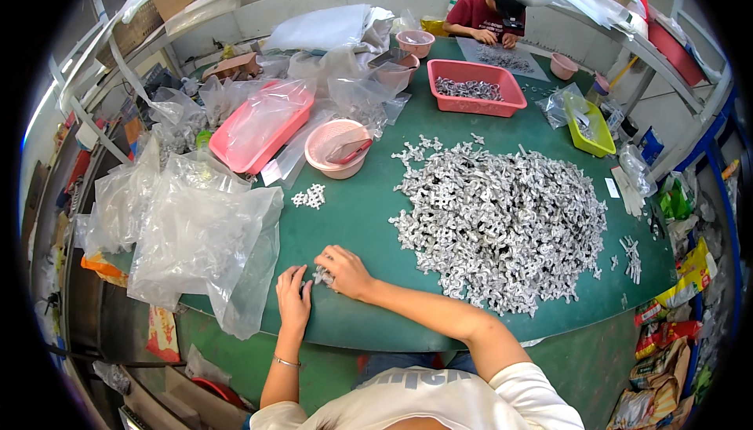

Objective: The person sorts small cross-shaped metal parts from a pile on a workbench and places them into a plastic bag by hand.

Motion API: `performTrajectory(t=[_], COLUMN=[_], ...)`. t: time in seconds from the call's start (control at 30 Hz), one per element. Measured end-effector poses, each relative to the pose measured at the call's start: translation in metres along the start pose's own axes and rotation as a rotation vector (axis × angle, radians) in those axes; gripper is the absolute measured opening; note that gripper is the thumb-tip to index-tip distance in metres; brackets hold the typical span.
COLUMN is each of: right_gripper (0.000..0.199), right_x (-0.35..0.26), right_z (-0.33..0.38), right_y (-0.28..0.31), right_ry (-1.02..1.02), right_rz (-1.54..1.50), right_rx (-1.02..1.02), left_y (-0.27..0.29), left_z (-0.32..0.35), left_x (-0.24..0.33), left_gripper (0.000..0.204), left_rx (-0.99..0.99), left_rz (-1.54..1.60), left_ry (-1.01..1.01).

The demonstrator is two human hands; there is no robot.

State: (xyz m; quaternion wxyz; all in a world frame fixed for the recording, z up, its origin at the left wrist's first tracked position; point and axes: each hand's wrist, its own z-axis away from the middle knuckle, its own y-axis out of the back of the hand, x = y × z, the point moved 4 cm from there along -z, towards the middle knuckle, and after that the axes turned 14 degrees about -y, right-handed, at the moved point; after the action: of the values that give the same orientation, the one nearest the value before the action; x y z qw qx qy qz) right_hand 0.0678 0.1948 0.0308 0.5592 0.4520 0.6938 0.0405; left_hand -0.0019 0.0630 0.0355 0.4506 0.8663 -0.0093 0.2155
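My right hand (345, 271) is near the table's front edge, its fingers curled over a few small grey metal parts (322, 276). Just left of it, my left hand (293, 300) has its fingers bent and close together; whatever is in them is too hidden to name. A small cluster of the same knobbly grey metal parts (309, 196) lies farther up the table. To the right spreads a large heap of these metal parts (502, 226).
Clear plastic bags (200, 234) cover the table's left side. A pink basket (337, 150), pink trays (478, 102) and a yellow-green tray (590, 133) stand farther back. Loose metal strips (631, 259) lie at right. Another person (488, 22) works at the far end.
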Motion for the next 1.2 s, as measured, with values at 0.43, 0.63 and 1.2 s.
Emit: performTrajectory(t=[0.43, 0.63, 1.2], right_gripper=[0.021, 0.019, 0.032], right_x=[0.003, -0.033, -0.066], right_z=[-0.026, -0.032, 0.000], right_y=[-0.012, 0.009, 0.045], right_ry=[-0.859, -0.457, -0.028], right_rz=[-1.055, -0.657, -0.042], right_rx=[-0.082, 0.193, 0.156], left_y=[-0.032, -0.044, -0.025], left_z=[0.005, -0.030, -0.041], left_x=[-0.034, 0.023, 0.055], left_gripper=[0.025, 0.029, 0.032], left_rx=[0.664, 0.711, 0.646], left_rz=[1.168, 1.855, 2.249], left_ry=[0.726, 1.126, 0.753])
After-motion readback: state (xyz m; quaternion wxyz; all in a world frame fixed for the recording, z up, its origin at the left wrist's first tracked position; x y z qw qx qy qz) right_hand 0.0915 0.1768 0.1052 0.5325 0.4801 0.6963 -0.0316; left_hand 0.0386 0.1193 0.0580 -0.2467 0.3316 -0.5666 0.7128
